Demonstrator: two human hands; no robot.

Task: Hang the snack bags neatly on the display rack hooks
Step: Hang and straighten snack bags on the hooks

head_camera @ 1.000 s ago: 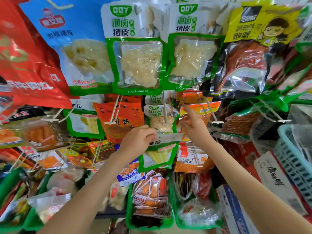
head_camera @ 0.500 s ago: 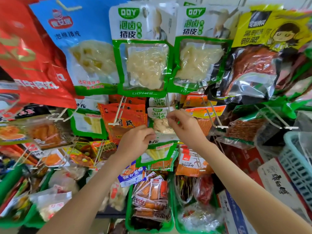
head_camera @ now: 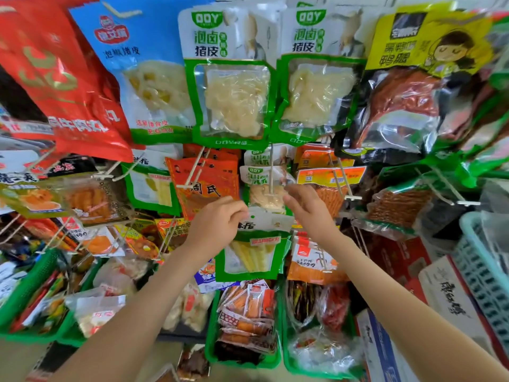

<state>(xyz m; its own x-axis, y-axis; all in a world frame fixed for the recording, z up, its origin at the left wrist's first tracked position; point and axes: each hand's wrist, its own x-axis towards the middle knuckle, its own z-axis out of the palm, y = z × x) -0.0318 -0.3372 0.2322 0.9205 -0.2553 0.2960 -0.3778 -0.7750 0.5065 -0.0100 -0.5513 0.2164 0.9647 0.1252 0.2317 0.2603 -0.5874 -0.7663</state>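
Observation:
In the middle of the rack my left hand (head_camera: 220,224) pinches the top left corner of a green-and-white snack bag (head_camera: 252,249) with pale yellow strips showing through its window. The bag hangs upright just below the tip of a white wire hook (head_camera: 271,175), which carries small green-and-white packs (head_camera: 264,175). My right hand (head_camera: 305,210) is beside the hook's tip, fingers apart and curled toward it, holding nothing. The bag's top edge lies between my two hands.
Rows of hooks hold orange packs (head_camera: 206,186) on the left and orange-red packs (head_camera: 330,177) on the right. Large bags (head_camera: 237,100) hang overhead. Green bins (head_camera: 245,359) of loose snacks sit below, and a pale blue basket (head_camera: 484,274) and cardboard boxes (head_camera: 451,293) stand at the right.
My right hand has moved left from the neighbouring hook to the tip of the central hook. My left hand has kept its hold, and the bag has straightened and now hangs upright.

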